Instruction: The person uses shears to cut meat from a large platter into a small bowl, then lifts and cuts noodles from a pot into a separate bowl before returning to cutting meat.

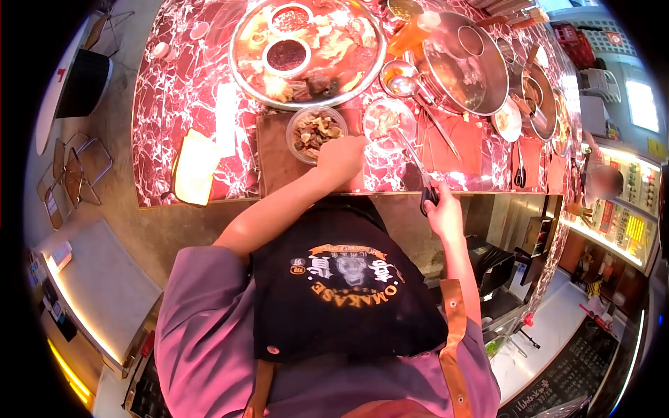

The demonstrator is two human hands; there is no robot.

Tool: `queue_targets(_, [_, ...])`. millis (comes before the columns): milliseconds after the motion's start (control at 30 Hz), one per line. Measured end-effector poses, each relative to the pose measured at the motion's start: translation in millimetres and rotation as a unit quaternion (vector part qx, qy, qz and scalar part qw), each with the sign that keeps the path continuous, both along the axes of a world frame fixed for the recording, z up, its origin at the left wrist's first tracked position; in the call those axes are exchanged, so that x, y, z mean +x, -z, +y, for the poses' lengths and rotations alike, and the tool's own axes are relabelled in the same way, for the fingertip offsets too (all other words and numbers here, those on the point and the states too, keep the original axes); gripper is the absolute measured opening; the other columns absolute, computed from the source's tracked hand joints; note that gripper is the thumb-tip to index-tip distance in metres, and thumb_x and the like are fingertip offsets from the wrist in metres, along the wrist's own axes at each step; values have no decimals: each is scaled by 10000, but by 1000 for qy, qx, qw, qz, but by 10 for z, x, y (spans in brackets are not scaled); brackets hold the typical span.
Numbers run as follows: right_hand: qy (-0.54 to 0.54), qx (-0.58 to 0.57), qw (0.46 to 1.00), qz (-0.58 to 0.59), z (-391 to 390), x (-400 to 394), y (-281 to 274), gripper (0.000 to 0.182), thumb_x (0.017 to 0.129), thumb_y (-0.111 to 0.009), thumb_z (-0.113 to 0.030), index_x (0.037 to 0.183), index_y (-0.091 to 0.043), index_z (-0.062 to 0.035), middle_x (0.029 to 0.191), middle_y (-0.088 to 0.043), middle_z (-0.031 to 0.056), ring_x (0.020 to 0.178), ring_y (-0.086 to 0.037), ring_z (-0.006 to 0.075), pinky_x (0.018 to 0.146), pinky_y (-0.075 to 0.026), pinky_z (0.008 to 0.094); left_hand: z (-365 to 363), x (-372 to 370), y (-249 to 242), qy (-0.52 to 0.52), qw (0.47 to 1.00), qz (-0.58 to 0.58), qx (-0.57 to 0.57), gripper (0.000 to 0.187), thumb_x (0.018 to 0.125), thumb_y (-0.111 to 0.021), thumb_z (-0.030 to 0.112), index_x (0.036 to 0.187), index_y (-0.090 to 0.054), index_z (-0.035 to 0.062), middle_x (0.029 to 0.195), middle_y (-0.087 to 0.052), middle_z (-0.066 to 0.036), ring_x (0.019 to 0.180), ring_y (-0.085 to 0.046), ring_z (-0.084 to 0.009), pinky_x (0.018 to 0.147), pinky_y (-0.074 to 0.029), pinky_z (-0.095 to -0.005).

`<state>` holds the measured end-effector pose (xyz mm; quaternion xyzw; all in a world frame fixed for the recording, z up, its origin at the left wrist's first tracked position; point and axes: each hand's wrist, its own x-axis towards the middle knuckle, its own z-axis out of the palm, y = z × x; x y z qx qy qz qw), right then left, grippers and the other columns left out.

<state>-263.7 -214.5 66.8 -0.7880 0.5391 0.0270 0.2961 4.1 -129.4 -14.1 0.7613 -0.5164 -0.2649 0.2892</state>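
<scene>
My right hand (444, 209) is closed round the dark handles of a pair of scissors (416, 159). Their metal blades reach up and left to a clear plastic bowl (376, 143) with pale pieces of food in it. My left hand (341, 160) is closed at the lower right side of a clear round container (291, 139) full of brown chopped food pieces (313, 131). Its fingertips point toward the plastic bowl; what they hold, if anything, is hidden. Both containers stand near the front edge of the red marbled counter (157, 111).
A large round metal tray (240, 76) holds meats and two bowls of sauce. Right of it stand a ladle (402, 85), a big metal pot (481, 108) and tongs (440, 129). A yellow cloth (195, 167) lies at the left. Another person (603, 182) is at far right.
</scene>
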Motion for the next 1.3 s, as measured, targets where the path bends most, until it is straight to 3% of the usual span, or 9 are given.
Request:
queue_targets(200, [-91,-112,987,63,84,-16,-464,483,780,-693,-94,1244,-561,-92,1024,-657,178,960,-654,395,813,-531,475,-76,84,-190,26,999,-27,39,230,924,-547,215,1065,-718,152,918,-712,-153,859,-684,-369,719,-524,-486])
queue_targets(433, [-176,-184,964,82,-253,152,-114,492,782,-679,-106,1256,-552,-71,1073,-625,198,997,-637,395,829,-534,487,17,190,-421,44,996,-67,47,187,895,-539,162,955,-699,86,860,-705,-173,813,-702,-362,695,-546,-495])
queue_targets(500, [-177,-174,965,81,-336,146,-175,478,788,-686,-125,1246,-553,-85,1067,-643,200,984,-643,400,823,-530,489,149,270,-481,25,996,-77,34,185,903,-554,183,952,-704,87,859,-707,-173,816,-704,-355,706,-547,-488])
queue_targets(567, [-109,-80,987,82,-365,161,-296,470,789,-695,-149,1230,-544,-92,1004,-676,191,928,-653,412,801,-528,478,381,464,-616,-31,999,28,3,211,922,-580,250,967,-718,97,858,-715,-160,827,-704,-345,723,-544,-470])
queue_targets(700, [-55,33,998,-25,-602,113,-281,435,788,-707,-112,1189,-546,-67,851,-666,115,778,-659,248,754,-520,353,836,974,-519,-216,965,151,1,218,928,-612,236,1057,-728,104,901,-721,-167,831,-707,-330,710,-532,-428])
queue_targets(800, [-21,54,996,-64,-712,345,-206,437,810,-673,-9,1227,-550,-54,911,-678,78,810,-626,139,773,-505,292,1051,1485,-274,-285,957,32,-32,224,932,-610,239,1077,-730,118,893,-716,-178,836,-711,-339,712,-533,-430])
queue_targets(967, [-50,83,988,-120,-811,794,-86,464,812,-682,33,1253,-560,-44,1006,-685,89,868,-640,146,806,-512,289,683,2426,-465,-318,935,-146,54,309,976,-518,354,1041,-740,148,947,-715,-192,906,-692,-382,812,-542,-504])
queue_targets(1167, [-83,69,986,-126,-877,982,-54,502,815,-688,13,1295,-555,-51,1016,-688,91,828,-639,160,781,-518,306,-195,3347,-586,-230,923,-239,193,280,915,-542,286,1042,-752,150,997,-736,-169,957,-711,-351,821,-556,-482])
queue_targets(1300, [-43,82,987,-133,-944,728,119,483,817,-679,11,1279,-550,-42,977,-686,89,818,-642,165,774,-517,302,-528,3242,-924,-124,917,-292,242,251,859,-586,203,1006,-765,107,996,-740,-184,934,-729,-331,799,-572,-456])
